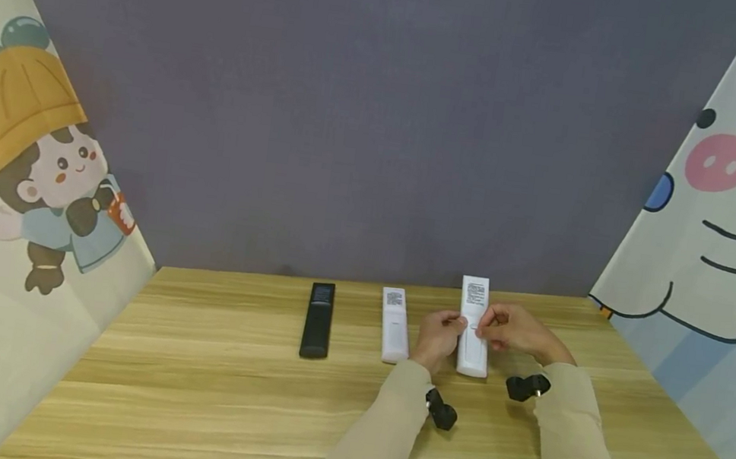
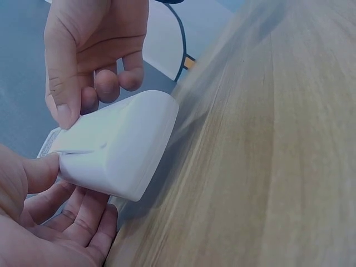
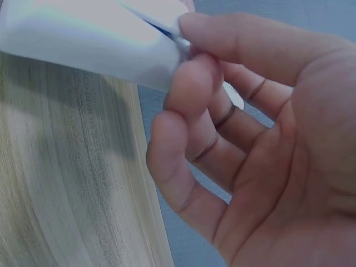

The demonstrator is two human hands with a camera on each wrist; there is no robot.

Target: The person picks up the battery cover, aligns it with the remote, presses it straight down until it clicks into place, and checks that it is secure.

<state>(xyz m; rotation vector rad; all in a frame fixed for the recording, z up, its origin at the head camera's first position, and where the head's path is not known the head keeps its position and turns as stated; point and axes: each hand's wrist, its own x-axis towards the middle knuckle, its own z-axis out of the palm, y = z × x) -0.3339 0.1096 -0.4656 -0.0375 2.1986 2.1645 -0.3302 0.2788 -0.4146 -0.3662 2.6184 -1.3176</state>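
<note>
A white remote control is held back side up and lifted off the table, printed label at its far end. My left hand grips it from the left, thumb on the back and fingers underneath in the left wrist view. From the other side, my right hand pinches the edge of its battery cover between thumb and index finger. A thin dark gap along that cover's edge shows in the right wrist view. The right hand's other fingers are curled beside the remote.
To the left, a smaller white remote lies back side up on the wooden table. Farther left lies a black remote. A grey panel stands behind the table, with cartoon-printed sheets at both sides.
</note>
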